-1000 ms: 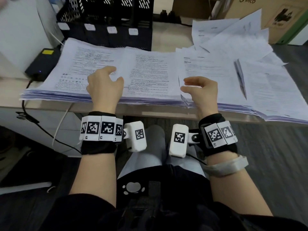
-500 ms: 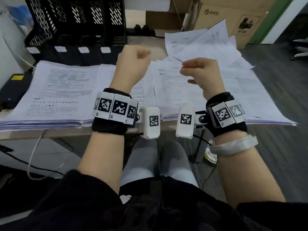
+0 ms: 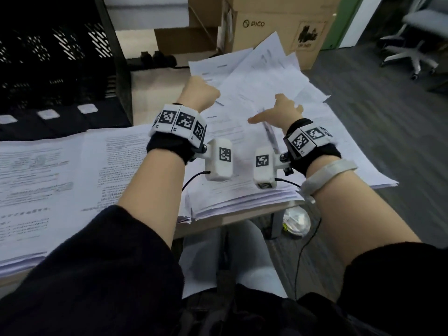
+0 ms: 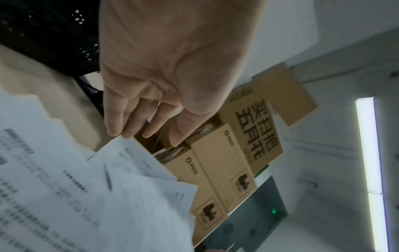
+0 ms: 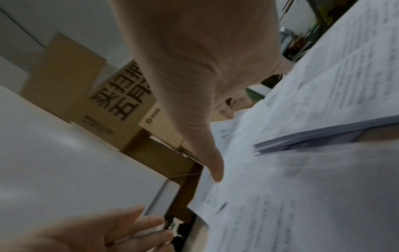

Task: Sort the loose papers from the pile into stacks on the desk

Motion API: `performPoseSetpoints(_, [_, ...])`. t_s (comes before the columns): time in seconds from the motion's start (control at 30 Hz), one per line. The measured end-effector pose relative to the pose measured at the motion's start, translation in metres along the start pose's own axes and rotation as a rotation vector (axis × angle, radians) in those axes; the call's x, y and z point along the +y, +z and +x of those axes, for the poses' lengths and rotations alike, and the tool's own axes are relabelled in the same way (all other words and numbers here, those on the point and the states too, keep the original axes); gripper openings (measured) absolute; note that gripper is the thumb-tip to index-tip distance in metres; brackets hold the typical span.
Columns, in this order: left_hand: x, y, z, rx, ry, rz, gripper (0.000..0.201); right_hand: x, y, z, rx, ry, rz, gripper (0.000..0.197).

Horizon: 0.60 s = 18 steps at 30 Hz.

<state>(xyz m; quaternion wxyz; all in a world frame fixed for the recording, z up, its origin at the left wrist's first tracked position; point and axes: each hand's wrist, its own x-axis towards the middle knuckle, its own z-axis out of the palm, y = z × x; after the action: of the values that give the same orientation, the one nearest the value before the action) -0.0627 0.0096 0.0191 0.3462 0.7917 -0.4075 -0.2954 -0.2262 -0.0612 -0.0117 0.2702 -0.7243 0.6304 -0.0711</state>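
Counter (image 3: 155, 93): neat stacks (image 3: 60, 180) cover left and centre; loose pile (image 3: 264, 76) fanned at far right. Cardboard boxes (image 3: 278, 25) behind pile, contents not visible. Black file racks (image 3: 48, 69) far left, contents indiscernible. Left hand (image 3: 198, 93) above pile, fingers (image 4: 121, 119) straight, close together, holding nothing. Right hand (image 3: 278, 110) above pile, fingers spread wide, empty.

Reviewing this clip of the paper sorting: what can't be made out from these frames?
- Text on the loose papers: motion blur in all three views.
- Left hand fingers: hidden behind its back in the head view; the left wrist view shows them straight, near a sheet corner, contact unclear.
- Right hand: only the thumb shows clearly in the right wrist view.
- Neat stacks: cut off by the left edge, head view.
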Motion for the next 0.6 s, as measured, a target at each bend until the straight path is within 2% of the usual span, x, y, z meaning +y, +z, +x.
performPoseSetpoints(0.03, [-0.002, 0.007, 0.009, -0.028, -0.014, 0.033, 0.018, 0.004, 0.003, 0.006, -0.034, 0.037, -0.107, 0.104])
performPoseSetpoints(0.07, [-0.004, 0.015, 0.019, -0.046, -0.038, 0.070, 0.034, 0.009, 0.008, 0.014, -0.073, 0.074, -0.177, 0.114])
performPoseSetpoints(0.1, [-0.005, 0.021, 0.027, -0.051, -0.055, 0.101, 0.042, 0.014, 0.012, 0.023, -0.109, 0.108, -0.219, 0.123])
performPoseSetpoints(0.23, [-0.008, 0.041, 0.059, -0.005, -0.096, 0.118, 0.037, 0.029, 0.024, 0.045, -0.193, 0.165, -0.320, 0.144])
performPoseSetpoints(0.33, [-0.014, 0.055, 0.076, 0.017, -0.161, 0.178, 0.043, 0.032, 0.030, 0.049, -0.218, 0.182, -0.352, 0.150])
performPoseSetpoints(0.43, [-0.028, 0.070, 0.092, 0.001, -0.296, 0.249, 0.068, 0.038, 0.038, 0.048, -0.286, 0.212, -0.358, 0.149])
performPoseSetpoints(0.5, [-0.034, 0.074, 0.101, 0.043, -0.358, 0.275, 0.077, 0.042, 0.039, 0.048, -0.327, 0.200, -0.328, 0.146])
performPoseSetpoints(0.6, [-0.042, 0.073, 0.110, 0.135, -0.346, 0.321, 0.084, 0.044, 0.035, 0.046, -0.357, 0.184, -0.306, 0.145])
